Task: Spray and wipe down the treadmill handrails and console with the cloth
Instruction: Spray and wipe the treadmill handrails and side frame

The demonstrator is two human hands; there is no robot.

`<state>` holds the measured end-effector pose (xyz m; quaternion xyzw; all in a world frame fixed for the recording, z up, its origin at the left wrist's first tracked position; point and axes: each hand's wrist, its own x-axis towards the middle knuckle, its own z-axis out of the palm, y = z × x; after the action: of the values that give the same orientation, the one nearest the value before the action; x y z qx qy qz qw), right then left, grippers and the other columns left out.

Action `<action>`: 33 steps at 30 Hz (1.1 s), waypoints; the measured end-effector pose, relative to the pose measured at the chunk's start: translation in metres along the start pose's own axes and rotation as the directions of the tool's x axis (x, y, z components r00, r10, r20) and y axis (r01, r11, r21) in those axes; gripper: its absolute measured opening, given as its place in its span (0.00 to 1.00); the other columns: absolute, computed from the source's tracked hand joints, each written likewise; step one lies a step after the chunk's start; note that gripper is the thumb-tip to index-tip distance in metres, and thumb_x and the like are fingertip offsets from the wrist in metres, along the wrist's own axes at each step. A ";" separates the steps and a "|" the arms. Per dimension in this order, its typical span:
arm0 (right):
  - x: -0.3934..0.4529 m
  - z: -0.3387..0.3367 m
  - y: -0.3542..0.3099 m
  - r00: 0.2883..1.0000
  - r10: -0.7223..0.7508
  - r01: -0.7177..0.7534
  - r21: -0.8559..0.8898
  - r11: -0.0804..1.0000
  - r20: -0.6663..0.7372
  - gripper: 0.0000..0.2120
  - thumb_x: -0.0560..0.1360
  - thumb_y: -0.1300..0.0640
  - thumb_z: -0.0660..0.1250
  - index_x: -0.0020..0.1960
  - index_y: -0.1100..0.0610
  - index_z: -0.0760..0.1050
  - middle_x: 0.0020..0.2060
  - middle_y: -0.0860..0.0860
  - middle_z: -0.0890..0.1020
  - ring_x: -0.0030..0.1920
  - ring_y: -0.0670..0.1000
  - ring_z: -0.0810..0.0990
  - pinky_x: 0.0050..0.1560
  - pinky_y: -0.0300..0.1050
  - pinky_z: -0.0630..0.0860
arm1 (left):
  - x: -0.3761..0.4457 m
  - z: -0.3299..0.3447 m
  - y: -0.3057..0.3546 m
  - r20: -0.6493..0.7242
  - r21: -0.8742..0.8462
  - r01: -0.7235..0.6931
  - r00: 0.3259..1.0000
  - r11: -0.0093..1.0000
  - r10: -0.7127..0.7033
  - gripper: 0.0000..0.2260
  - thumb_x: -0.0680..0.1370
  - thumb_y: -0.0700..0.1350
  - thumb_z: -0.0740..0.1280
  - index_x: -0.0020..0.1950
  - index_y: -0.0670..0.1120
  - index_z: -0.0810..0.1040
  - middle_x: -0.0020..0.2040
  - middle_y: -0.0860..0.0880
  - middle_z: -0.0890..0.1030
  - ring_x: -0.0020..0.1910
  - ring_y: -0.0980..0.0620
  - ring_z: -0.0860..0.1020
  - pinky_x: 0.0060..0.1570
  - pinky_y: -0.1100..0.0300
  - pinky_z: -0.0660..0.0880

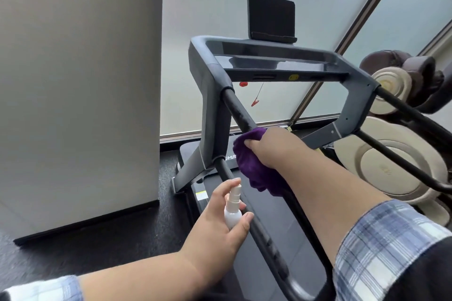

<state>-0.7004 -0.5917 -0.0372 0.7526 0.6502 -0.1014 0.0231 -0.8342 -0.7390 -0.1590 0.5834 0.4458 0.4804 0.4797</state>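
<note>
- The cloth [254, 161] is purple, soft and limp; it is bunched around the left rail [238, 112], mid-scene, with a loose fold hanging below toward the deck.
- It looks light and should mould to the round bar; best taken in a full palm wrap, so the fold does not slip off.
- The right hand [274, 146] has its grip closed on the cloth, pressing it to the rail.
- The bottle [232, 208] is small, white and stiff, probably light and a little slick; hold its body, finger on top.
- The left hand [220, 225], near and left, grips the bottle with the nozzle toward the rail.
- The console [269, 58] sits far, hard and glossy, with the right rail [415, 115] beyond.
</note>
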 end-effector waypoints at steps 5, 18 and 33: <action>0.037 -0.003 -0.037 0.998 0.022 -0.026 -0.076 0.997 -0.061 0.22 0.79 0.36 0.59 0.61 0.49 0.79 0.53 0.53 0.82 0.53 0.58 0.80 0.49 0.49 0.75 | 0.045 -0.038 -0.003 0.046 -0.029 -0.022 0.999 0.999 0.024 0.26 0.76 0.54 0.69 0.66 0.75 0.62 0.50 0.64 0.77 0.38 0.60 0.77 0.46 0.67 0.76; 0.119 0.000 -0.112 0.947 0.201 -0.234 -0.110 0.966 -0.249 0.25 0.79 0.42 0.64 0.67 0.59 0.72 0.56 0.57 0.74 0.59 0.61 0.77 0.43 0.52 0.73 | 0.112 -0.095 -0.022 0.227 0.035 -0.083 0.971 0.996 0.073 0.26 0.74 0.59 0.68 0.67 0.76 0.60 0.55 0.66 0.75 0.49 0.58 0.78 0.54 0.62 0.75; 0.070 0.000 -0.092 0.944 0.188 -0.219 -0.086 0.972 -0.270 0.19 0.80 0.39 0.60 0.59 0.53 0.75 0.54 0.56 0.76 0.55 0.62 0.79 0.50 0.53 0.77 | 0.139 -0.119 -0.030 0.380 0.031 -0.192 0.910 0.981 0.166 0.25 0.76 0.59 0.67 0.69 0.73 0.61 0.55 0.65 0.76 0.54 0.57 0.78 0.54 0.66 0.73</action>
<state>-0.7819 -0.5096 -0.0405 0.8200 0.5710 0.0388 -0.0087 -0.9337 -0.5829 -0.1610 0.7188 0.3062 0.3866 0.4901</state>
